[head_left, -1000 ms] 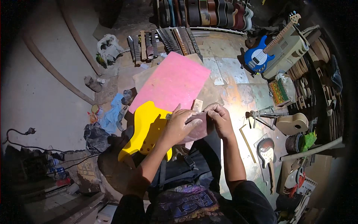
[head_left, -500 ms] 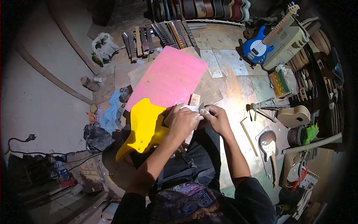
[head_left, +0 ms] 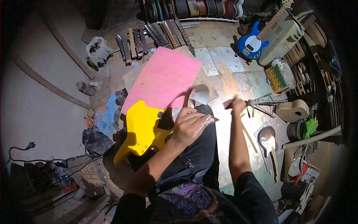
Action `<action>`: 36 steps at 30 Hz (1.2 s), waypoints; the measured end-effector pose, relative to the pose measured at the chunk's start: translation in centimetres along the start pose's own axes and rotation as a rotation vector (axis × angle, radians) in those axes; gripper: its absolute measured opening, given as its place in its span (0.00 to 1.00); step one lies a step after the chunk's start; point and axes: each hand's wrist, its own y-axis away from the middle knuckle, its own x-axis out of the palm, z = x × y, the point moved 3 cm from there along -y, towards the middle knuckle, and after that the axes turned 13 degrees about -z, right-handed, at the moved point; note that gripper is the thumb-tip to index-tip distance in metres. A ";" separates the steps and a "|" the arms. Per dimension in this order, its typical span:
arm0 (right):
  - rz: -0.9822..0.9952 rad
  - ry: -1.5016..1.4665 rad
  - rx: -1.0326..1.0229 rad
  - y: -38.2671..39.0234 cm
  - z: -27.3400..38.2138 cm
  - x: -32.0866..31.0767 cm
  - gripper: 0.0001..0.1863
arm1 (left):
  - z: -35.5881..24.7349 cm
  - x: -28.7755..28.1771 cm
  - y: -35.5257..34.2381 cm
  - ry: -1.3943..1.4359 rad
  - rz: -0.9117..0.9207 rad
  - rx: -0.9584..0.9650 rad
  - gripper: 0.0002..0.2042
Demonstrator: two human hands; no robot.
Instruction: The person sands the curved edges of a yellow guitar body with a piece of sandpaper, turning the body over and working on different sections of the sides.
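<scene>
Right of the yellow body (head_left: 138, 125), the right hand (head_left: 237, 105) now stands apart from the left hand (head_left: 190, 128), pinching a brown scrap (head_left: 227, 104), while the left's curled fingers grip the sheet (head_left: 201, 98).

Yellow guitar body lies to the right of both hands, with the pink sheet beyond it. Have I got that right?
Not quite: the head view shows the yellow guitar body to the left of both the left hand and the right hand, not to the right. The pink sheet does lie beyond it.
</scene>
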 end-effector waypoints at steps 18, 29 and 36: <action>0.184 -0.541 -0.235 3.6 11.5 -13.7 0.13 | 5.6 -9.7 5.1 -0.022 0.014 -0.721 0.21; 0.357 -0.367 0.014 3.0 -2.9 -6.4 0.16 | 3.7 -32.0 24.0 -0.506 0.038 -0.982 0.28; 0.621 -0.189 0.325 4.4 -6.3 -4.5 0.15 | 5.8 -31.9 26.5 -0.602 -0.250 -0.898 0.26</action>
